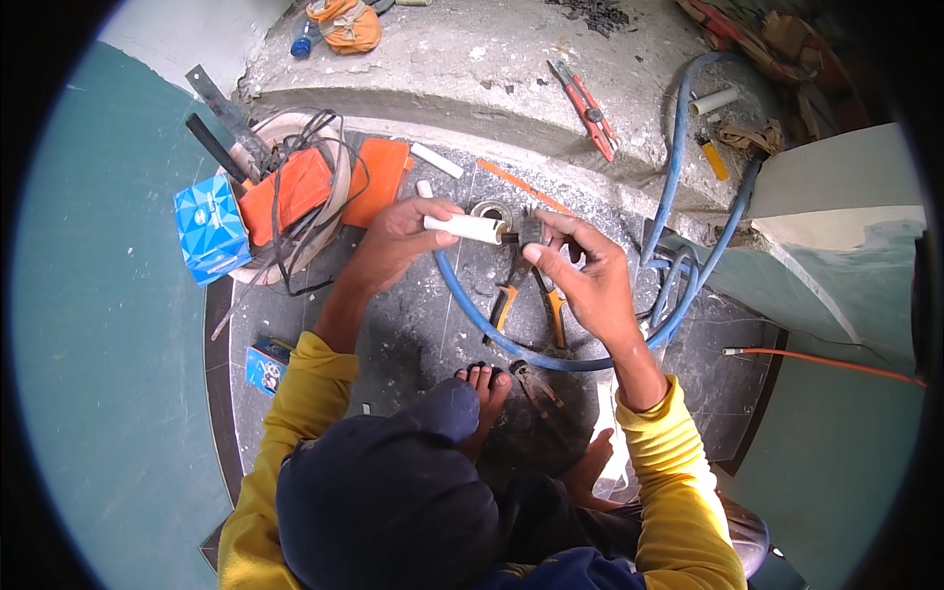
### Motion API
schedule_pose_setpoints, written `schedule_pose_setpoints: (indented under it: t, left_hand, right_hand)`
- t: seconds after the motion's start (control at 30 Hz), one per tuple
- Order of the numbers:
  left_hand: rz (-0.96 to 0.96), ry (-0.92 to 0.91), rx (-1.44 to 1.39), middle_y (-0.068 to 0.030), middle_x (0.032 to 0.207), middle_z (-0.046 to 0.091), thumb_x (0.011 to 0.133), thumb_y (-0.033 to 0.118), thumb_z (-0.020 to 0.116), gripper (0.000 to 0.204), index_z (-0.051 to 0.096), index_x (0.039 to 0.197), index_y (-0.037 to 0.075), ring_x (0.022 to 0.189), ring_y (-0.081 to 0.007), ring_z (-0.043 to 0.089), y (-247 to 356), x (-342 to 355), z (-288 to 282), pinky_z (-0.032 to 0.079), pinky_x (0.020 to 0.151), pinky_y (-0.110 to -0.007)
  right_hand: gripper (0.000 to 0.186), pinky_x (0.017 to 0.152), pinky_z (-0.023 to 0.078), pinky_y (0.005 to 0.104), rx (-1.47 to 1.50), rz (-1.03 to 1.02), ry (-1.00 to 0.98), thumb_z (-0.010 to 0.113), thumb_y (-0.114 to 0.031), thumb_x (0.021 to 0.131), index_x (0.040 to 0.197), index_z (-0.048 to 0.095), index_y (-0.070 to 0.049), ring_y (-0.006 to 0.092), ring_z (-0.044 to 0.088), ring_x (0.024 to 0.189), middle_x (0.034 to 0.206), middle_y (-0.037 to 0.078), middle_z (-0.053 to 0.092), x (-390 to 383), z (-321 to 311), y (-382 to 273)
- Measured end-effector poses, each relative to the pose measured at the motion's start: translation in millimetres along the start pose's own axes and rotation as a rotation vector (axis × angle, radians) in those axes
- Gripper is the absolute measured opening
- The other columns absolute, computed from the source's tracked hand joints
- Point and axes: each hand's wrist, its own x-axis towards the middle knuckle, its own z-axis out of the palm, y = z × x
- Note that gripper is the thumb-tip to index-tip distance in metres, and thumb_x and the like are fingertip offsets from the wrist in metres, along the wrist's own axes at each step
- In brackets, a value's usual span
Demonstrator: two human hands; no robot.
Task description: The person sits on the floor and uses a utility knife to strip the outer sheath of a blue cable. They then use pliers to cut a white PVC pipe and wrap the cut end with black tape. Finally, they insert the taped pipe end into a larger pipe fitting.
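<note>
I see the dark tiled floor (393,324) filling the middle of my view, with a raised rough concrete step (492,69) at twelve o'clock. A long blue rubber hose (678,147) runs down from one o'clock and loops across the floor beneath both hands. At ten o'clock lies a round pale basin (295,128) holding an orange plastic case (290,192) and tangled black cables, with a blue cardboard box (209,228) just beside it at nine o'clock. A flat orange plastic lid (379,177) lies at eleven o'clock, near the left hand.

My left hand (393,241) has its fingers closed around a short white plastic pipe piece (464,228), held level above the floor near the centre. My right hand (580,280) grips a small dark metal fitting (531,229) between thumb and fingertips, touching the pipe's right end. Orange-handled pliers (521,295) lie on the floor directly below the pipe. Red-handled cutters (588,106) rest on the step at one o'clock. A thin orange cable (826,361) trails off at three o'clock.
</note>
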Motion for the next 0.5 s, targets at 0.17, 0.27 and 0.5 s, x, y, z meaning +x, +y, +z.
schedule_pose_setpoints:
  t: [0.17,0.27,0.5]
  left_hand:
    - [0.046,0.021,0.016,-0.0136,0.132,0.062,0.095,-0.011,0.067,0.025,0.066,0.114,0.004,0.119,-0.0208,0.063,-1.4,-0.3,0.8,0.055,0.100,-0.034]
    - [0.025,0.001,0.076,-0.0137,0.125,0.065,0.097,-0.009,0.067,0.025,0.066,0.119,0.002,0.112,-0.0205,0.066,1.9,-0.7,1.9,0.056,0.097,-0.034]
    - [-0.159,0.019,0.040,-0.0115,0.111,0.068,0.107,0.010,0.062,0.028,0.061,0.132,-0.003,0.096,-0.0178,0.068,1.2,-9.3,5.2,0.057,0.084,-0.031]
  right_hand:
    - [0.044,0.085,0.050,0.0281,0.258,0.257,0.005,0.085,-0.016,0.091,0.129,0.073,0.002,0.0109,0.061,0.089,0.098,0.002,0.070,-0.2,3.7,2.5]
    - [0.046,0.086,0.052,0.0310,-0.333,-0.183,-0.027,0.087,-0.014,0.087,0.129,0.074,-0.001,0.0160,0.063,0.088,0.103,0.007,0.073,4.0,-8.3,-2.7]
    - [0.049,0.091,0.052,0.0353,-0.198,-0.067,-0.024,0.090,-0.014,0.081,0.126,0.076,-0.003,0.0217,0.065,0.098,0.113,0.012,0.075,-1.5,-3.0,-12.9]
